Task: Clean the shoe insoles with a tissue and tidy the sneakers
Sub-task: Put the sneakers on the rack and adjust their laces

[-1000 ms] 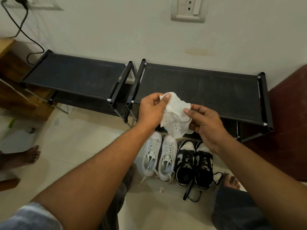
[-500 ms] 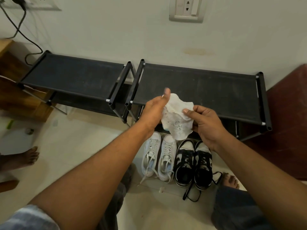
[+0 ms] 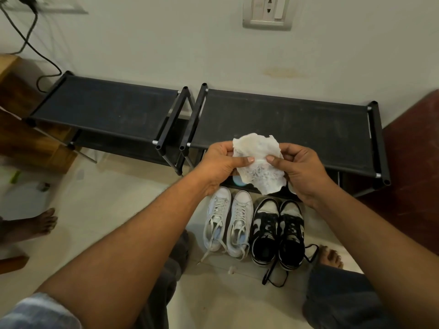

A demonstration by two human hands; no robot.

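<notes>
Pinching the spread tissue (image 3: 257, 162), left hand (image 3: 218, 165) and right hand (image 3: 304, 172), thumbs on top.

The black shoe rack (image 3: 285, 129) stands against the wall (image 3: 166, 43). A second black rack (image 3: 107, 115) stands just beside it, on its left. A wall socket (image 3: 267, 13) is mounted above it. A black cable (image 3: 31, 41), a wooden cabinet (image 3: 23, 129) and a bare foot (image 3: 38, 224) are located well to its left.

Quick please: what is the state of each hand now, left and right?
Left hand: closed on the tissue, thumb pinching its left side.
Right hand: closed on the same tissue, thumb pinching its right side.
</notes>
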